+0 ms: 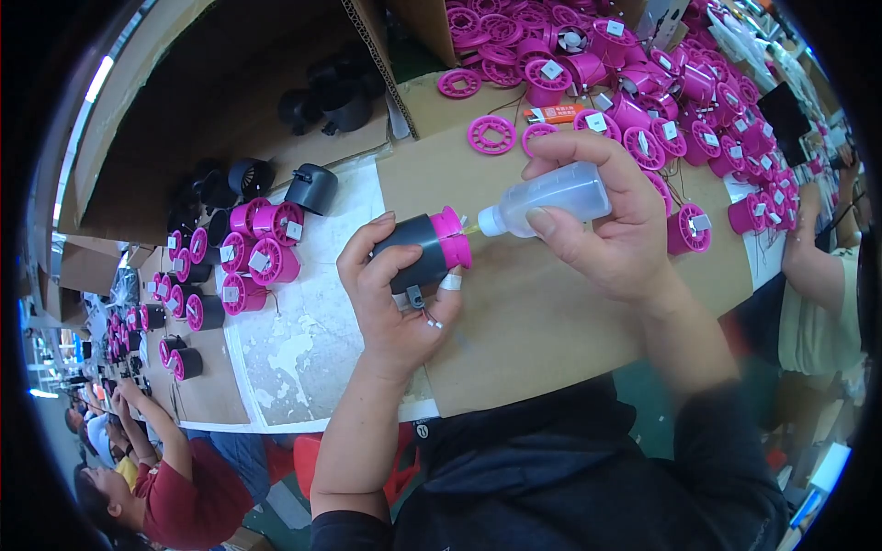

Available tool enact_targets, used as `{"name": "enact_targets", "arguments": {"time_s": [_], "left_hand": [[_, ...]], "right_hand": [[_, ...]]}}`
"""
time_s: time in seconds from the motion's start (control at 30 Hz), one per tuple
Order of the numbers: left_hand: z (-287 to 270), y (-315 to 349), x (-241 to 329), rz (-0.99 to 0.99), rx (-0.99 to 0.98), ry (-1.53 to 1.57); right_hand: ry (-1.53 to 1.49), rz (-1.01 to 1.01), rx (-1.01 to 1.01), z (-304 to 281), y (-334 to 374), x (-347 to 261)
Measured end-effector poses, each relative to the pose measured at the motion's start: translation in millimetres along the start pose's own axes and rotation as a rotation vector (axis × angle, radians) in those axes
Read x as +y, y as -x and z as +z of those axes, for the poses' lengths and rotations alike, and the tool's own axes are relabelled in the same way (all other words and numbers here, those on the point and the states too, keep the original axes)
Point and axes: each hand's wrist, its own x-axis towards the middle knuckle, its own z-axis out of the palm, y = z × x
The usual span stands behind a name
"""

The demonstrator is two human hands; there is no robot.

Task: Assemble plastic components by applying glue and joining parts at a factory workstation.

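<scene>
My left hand (390,298) is wrapped round a black cylindrical housing (411,250), tilted on its side. A magenta plastic ring piece (452,237) sits in the housing's right end, and a short wire with small white connectors hangs below. In my right hand (606,230) is a translucent squeeze bottle (556,200), held between thumb and fingers. Its thin yellowish nozzle points left and meets the magenta piece's edge, or comes very close to it; I cannot tell which. Whether any liquid leaves the tip is too small to see.
Magenta spools with white labels (268,260) and black housings (312,188) stand at left, by an open cardboard box (248,92). A big heap of magenta parts (643,78) fills the back right. An orange lighter (554,114) lies before it. Co-workers sit at the left and right.
</scene>
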Motion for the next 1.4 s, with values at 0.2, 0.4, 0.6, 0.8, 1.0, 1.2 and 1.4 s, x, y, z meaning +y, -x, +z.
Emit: {"name": "enact_targets", "arguments": {"time_s": [0.2,0.4,0.6,0.8,1.0,1.2,1.4], "left_hand": [[-0.4,0.6,0.8,-0.028,0.004,0.024],[0.5,-1.0,5.5,-0.323,0.05,0.252],[-17.0,-9.9,-0.2,-1.049,0.023,1.289],[-21.6,-11.1,-3.4,-1.104,0.045,1.584],[-19.8,-11.3,0.9,-1.133,0.005,1.659],[-21.1,-12.6,0.2,-1.185,0.016,1.732],[-20.3,-12.4,-0.2,-1.189,-0.003,1.764]], "right_hand": [[-0.039,0.041,0.007,-0.4,0.8,-2.8],[-0.209,0.036,0.073,0.4,1.4,-3.2],[-0.313,-0.038,0.024,4.1,4.0,2.6],[-0.191,-0.112,-0.019,14.0,4.8,6.0],[-0.042,-0.182,-0.031,18.2,3.0,7.9],[-0.061,-0.137,-0.006,19.7,4.1,8.0],[0.002,-0.119,-0.044,17.8,4.3,5.8]]}}
